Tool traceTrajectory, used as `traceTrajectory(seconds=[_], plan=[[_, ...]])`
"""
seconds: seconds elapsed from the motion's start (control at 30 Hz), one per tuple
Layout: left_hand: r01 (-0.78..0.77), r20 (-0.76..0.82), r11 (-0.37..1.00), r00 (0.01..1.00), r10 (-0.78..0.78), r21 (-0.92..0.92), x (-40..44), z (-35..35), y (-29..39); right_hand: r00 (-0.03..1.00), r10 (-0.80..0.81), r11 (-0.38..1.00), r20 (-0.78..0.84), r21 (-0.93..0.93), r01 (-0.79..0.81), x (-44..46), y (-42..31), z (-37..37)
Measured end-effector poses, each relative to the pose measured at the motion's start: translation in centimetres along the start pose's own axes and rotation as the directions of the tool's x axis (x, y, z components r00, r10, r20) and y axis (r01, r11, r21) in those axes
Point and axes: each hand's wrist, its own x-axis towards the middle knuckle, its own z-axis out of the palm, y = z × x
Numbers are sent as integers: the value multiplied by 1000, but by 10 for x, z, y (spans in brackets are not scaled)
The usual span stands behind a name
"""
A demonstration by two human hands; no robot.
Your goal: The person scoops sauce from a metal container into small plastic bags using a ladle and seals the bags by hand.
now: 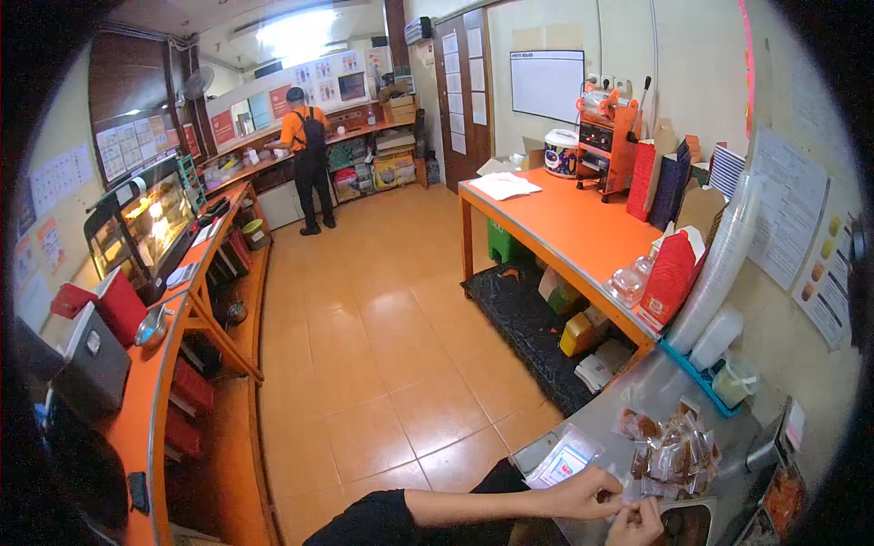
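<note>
My left hand (585, 494) reaches in from the left over the metal counter (637, 391), its fingers pinched together. Close beside it, my right hand (637, 522) is closed too, with its fingertips near those of my left hand. Something small and clear, perhaps a plastic bag, shows between them, too indistinct to name. Just beyond the hands lies a pile of small clear packets with brown contents (675, 453). A clear plastic pack with a printed label (564, 461) lies left of the pile. A dark-filled container (685, 525) sits right of my right hand.
A blue tray (696, 380) with a lidded tub and stacked plastic cups stands at the counter's back. Beyond is an orange table (564, 218) with an orange sealing machine (605, 136). A person (308, 155) stands at the far counter. A glass display case (150, 223) is at left.
</note>
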Motion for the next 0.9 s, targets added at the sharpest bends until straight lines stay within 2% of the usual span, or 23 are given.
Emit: traceTrajectory(seconds=[0.07, 0.13, 0.23, 0.37, 0.43, 0.47, 0.53, 0.57, 0.63, 0.67, 0.7, 0.73, 0.77, 0.8, 0.83, 0.87, 0.9], plan=[[-36, -22, 999, 999, 36, 18, -1, -4, 3, 997, 42, 999, 59, -17, -41, 2, -6, -4], [13, 78, 994, 997, -22, 107, -1, -11, 11, 961, -61, 998, 270, 0, 63, 2, -11, -9], [-56, 17, 983, 998, 54, 173, -4, -3, 13, 955, -49, 996, 291, 92, 23, 3, -23, -15], [-82, -4, 989, 997, 83, 120, -1, -1, 33, 977, -17, 998, 211, 66, 3, -1, -11, -12], [-162, 56, 985, 986, 158, 68, -2, -2, 34, 998, 11, 977, 63, 213, -24, -9, 7, -1], [-157, 59, 985, 986, 154, 66, -5, -1, 34, 998, 17, 977, 64, 213, -30, -10, 1, -2], [-13, -4, 954, 1000, 15, 298, -11, 1, 35, 993, -28, 995, -117, -99, 17, -6, -16, -3], [-13, -1, 955, 1000, 14, 297, -13, 1, 35, 993, -25, 995, -118, -100, 13, -4, -15, -3], [43, -90, 884, 996, -1, 465, -14, -2, 37, 971, -159, 968, -179, -220, 118, 0, -14, -2], [255, 9, 801, 951, -308, 541, -8, -10, 46, 980, -136, 967, -142, -232, 101, 1, -18, -5], [252, 15, 802, 951, -309, 542, -8, -12, 55, 981, -132, 968, -145, -233, 95, 4, -26, -5], [266, -165, 833, 963, -212, 485, -7, -10, 64, 973, -46, 979, -228, -203, -1, 7, -36, -4], [267, -343, 865, 932, -118, 426, -7, -9, 68, 951, 42, 982, -307, -164, -96, 9, -42, -5], [119, -194, 913, 980, -45, 390, -9, -10, 50, 950, 46, 981, -309, -165, -101, 10, -43, -8], [119, -189, 913, 981, -48, 389, -7, -8, 44, 963, 9, 988, -269, -143, -49, 10, -44, -12], [-85, -27, 955, 995, 97, 284, -5, -6, 41, 973, -29, 993, -230, -119, 1, 8, -44, -15], [-273, 115, 952, 959, 258, 139, -4, -4, 39, 972, -22, 992, -232, -123, -7, 7, -43, -17]])
